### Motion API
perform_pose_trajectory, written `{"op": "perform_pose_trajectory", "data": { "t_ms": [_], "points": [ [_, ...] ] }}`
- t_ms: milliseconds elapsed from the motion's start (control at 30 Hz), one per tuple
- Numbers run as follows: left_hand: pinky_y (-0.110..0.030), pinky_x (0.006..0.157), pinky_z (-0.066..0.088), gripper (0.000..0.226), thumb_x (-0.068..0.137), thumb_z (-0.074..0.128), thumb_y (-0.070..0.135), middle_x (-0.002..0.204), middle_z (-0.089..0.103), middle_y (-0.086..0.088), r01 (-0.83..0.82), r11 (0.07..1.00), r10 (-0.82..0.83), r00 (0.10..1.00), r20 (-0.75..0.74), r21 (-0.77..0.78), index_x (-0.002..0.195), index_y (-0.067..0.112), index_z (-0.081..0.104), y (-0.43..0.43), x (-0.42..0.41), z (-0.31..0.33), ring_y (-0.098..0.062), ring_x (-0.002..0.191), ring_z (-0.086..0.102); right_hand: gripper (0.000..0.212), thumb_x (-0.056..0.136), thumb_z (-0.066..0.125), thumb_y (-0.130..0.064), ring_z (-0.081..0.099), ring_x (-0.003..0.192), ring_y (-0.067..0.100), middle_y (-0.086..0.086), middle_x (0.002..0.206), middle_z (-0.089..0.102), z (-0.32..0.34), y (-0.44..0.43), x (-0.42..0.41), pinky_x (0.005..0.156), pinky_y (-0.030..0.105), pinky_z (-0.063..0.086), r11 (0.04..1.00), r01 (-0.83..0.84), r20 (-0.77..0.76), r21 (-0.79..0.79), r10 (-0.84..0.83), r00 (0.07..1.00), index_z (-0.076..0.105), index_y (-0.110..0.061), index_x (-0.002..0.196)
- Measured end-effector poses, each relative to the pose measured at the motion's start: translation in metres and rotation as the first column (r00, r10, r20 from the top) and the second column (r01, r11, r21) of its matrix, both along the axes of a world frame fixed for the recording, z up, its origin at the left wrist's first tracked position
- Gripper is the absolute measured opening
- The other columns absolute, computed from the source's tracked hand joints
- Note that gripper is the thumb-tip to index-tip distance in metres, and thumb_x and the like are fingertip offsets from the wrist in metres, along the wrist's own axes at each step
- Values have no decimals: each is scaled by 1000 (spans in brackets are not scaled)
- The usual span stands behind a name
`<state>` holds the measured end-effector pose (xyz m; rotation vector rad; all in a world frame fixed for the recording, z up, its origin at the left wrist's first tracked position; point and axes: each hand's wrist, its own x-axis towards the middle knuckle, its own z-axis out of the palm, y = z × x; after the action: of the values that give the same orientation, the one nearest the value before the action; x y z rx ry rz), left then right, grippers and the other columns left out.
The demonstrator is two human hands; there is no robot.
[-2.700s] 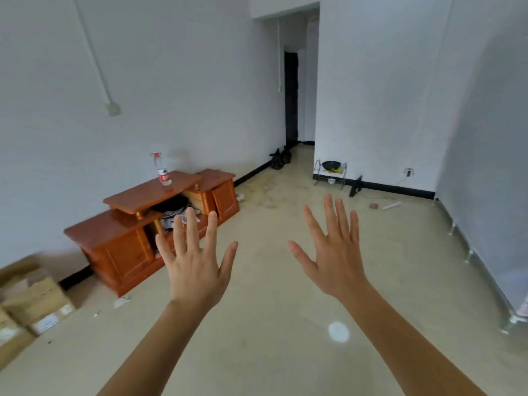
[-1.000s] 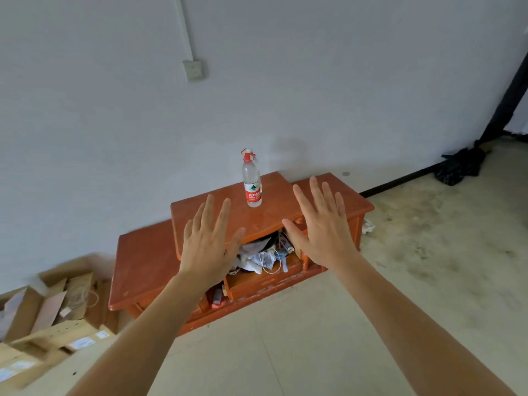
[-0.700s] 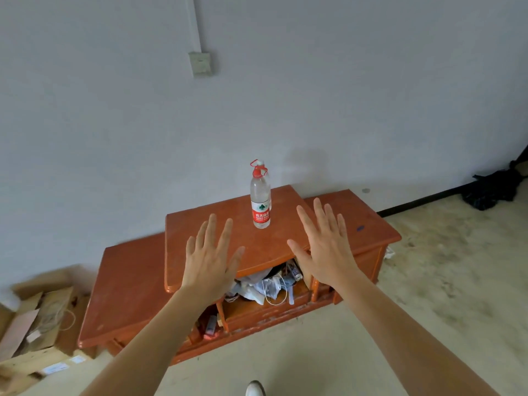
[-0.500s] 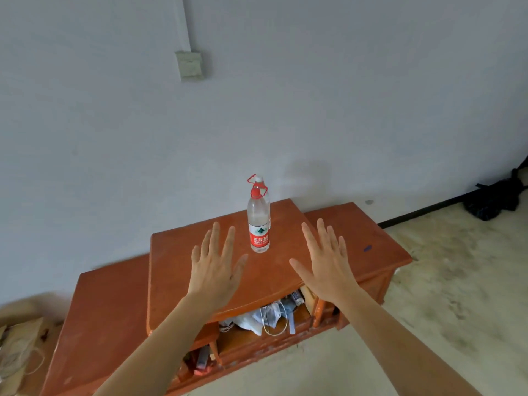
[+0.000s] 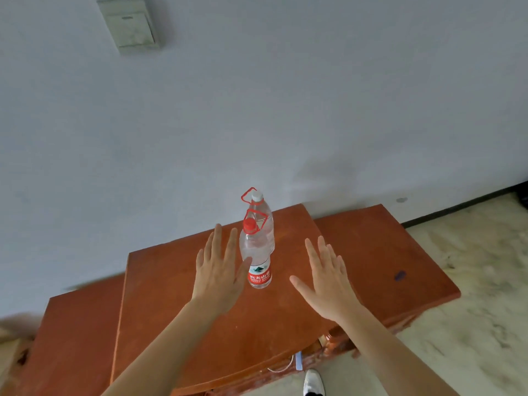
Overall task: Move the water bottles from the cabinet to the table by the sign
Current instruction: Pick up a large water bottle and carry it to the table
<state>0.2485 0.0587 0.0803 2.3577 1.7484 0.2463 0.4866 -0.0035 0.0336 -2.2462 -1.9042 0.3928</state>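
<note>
Two clear water bottles stand upright on the raised middle top of an orange-brown wooden cabinet [image 5: 171, 298]. The front bottle [image 5: 258, 274] has a red cap, a red carry loop and a red label. The second bottle [image 5: 268, 224] stands right behind it, with a white cap and a red loop, its lower part hidden. My left hand [image 5: 218, 270] hovers open just left of the front bottle, its thumb at the bottle's side. My right hand [image 5: 325, 277] is open, a hand's width to the bottle's right, apart from it.
The cabinet stands against a white wall carrying a switch box [image 5: 131, 24]. Lower side tops flank the middle one, left [image 5: 71, 338] and right [image 5: 380, 247]. Pale floor [image 5: 471, 324] lies to the right. My shoe [image 5: 313, 381] is at the cabinet's front edge.
The view has come closer to the cabinet. Both hands have moved forward over its top to either side of the bottle. A second bottle now shows behind the first.
</note>
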Motion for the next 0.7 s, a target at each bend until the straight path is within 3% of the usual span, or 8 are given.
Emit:
{"op": "perform_pose_trajectory", "data": {
  "t_ms": [233,367,467,533,600,700],
  "points": [
    [-50,124,12,91,83,2,84,169,-16,-1,-109,994,109,994,16,-28,161,36,0,89,58,-13,-28,157,1,99,92,36,-78,-13,157,27,2,166,-29,-48,106,34,120,40,-4,975,-189,-152,-119,170,974,-23,-32,158],
    [-49,124,8,73,93,19,77,171,-1,3,-88,993,81,993,-89,-75,158,43,20,124,78,-37,-24,157,0,114,85,53,-79,-5,158,26,2,170,-20,-94,141,28,125,44,10,922,-285,-266,-263,215,940,-18,-30,160],
    [-48,120,26,44,104,38,51,160,39,0,-133,990,135,990,39,-46,141,33,54,123,78,-56,-27,150,33,122,80,66,-75,2,158,21,-2,171,-11,-120,149,13,125,44,17,894,-352,-397,-277,227,889,-17,-32,159],
    [-48,111,38,35,102,45,44,147,55,-3,-152,986,142,982,129,74,127,28,64,118,70,-64,-29,138,50,127,75,72,-74,8,158,17,-7,171,-5,-133,154,0,126,44,20,893,-384,-454,-235,248,855,-15,-36,159],
    [-42,105,42,33,101,47,40,143,59,-4,-167,976,138,970,202,137,124,25,65,117,52,-75,-28,132,55,132,69,73,-79,14,157,16,-8,171,3,-147,163,-19,125,50,25,886,-416,-456,-205,290,842,-11,-36,160],
    [-34,97,51,33,100,55,35,142,57,-3,-275,956,224,909,352,101,130,24,63,117,17,-87,-23,121,62,127,66,74,-80,21,155,20,-3,169,17,-161,170,-46,122,59,26,892,-425,-412,-153,333,848,5,-31,160]
  ]
}}
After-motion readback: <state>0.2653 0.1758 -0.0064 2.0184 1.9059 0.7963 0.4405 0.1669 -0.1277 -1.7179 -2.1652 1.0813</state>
